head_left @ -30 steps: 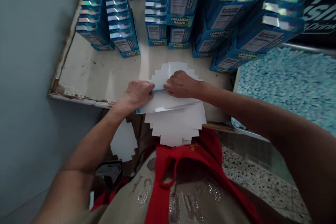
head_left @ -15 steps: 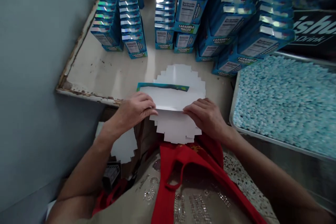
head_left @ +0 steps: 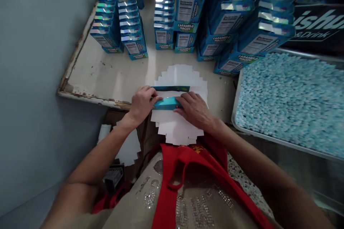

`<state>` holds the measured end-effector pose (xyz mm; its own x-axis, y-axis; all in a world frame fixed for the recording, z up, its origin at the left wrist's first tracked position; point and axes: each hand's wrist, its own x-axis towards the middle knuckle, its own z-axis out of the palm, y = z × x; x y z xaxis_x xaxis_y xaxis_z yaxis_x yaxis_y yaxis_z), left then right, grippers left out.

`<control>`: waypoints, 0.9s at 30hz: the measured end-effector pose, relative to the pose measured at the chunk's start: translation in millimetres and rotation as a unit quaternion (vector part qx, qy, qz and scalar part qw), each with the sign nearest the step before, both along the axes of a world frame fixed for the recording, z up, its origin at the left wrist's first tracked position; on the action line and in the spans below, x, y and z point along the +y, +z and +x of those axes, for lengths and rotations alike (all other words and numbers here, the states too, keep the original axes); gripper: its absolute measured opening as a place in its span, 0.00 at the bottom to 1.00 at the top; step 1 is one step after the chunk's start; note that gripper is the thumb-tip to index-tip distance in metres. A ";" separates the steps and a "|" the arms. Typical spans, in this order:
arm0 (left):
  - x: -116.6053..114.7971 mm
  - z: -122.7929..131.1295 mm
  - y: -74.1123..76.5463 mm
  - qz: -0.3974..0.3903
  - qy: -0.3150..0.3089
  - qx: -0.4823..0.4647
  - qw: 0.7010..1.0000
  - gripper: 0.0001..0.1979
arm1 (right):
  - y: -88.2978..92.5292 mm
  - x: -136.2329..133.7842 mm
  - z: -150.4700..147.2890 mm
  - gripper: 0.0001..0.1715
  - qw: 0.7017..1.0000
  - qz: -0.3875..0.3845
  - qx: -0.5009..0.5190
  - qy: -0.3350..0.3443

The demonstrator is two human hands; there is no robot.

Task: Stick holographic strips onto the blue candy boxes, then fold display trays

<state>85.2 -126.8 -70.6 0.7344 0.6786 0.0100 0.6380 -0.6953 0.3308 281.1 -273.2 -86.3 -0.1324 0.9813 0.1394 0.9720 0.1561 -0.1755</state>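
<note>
A flat cardboard box blank (head_left: 167,103) lies in front of me, its near edge folded up so that the printed blue side shows. My left hand (head_left: 143,102) pinches the left end of this fold between thumb and fingers. At the fold's right end, my right hand (head_left: 194,109) grips it with the fingers bent over the top. A second blue strip stands up along the blank's far edge. Beneath it is a stack of white die-cut sheets (head_left: 177,127) with stepped edges, overhanging the table's front edge.
Rows of blue candy boxes (head_left: 227,21) stand along the back of the table (head_left: 88,75), some stacked two high. To the right is a metal tray (head_left: 238,123) full of light-blue pieces. More white sheets (head_left: 129,148) lie low at the left, near a grey wall (head_left: 40,61).
The blank's near edge has been folded up and over, turning its blue printed side into view. Both hands have moved closer together and slightly upward along it.
</note>
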 end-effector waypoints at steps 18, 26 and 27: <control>-44.4 -21.5 -16.8 0.091 -0.121 0.071 0.986 0.13 | -5.5 -11.2 -37.0 0.14 0.998 -0.030 -0.056 -0.026; -36.7 -15.4 -3.8 0.073 -0.108 0.118 0.984 0.14 | -1.7 9.9 -13.9 0.19 0.983 -0.175 0.046 0.021; -38.3 -15.7 2.1 0.062 -0.092 0.122 0.986 0.14 | 0.1 8.8 -9.5 0.17 0.982 -0.177 0.059 0.040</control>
<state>69.5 -165.1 -68.5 0.8355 0.5388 -0.1074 0.5479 -0.8318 0.0891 271.7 -264.4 -86.2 -0.2154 0.9580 -0.1893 0.9284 0.1408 -0.3439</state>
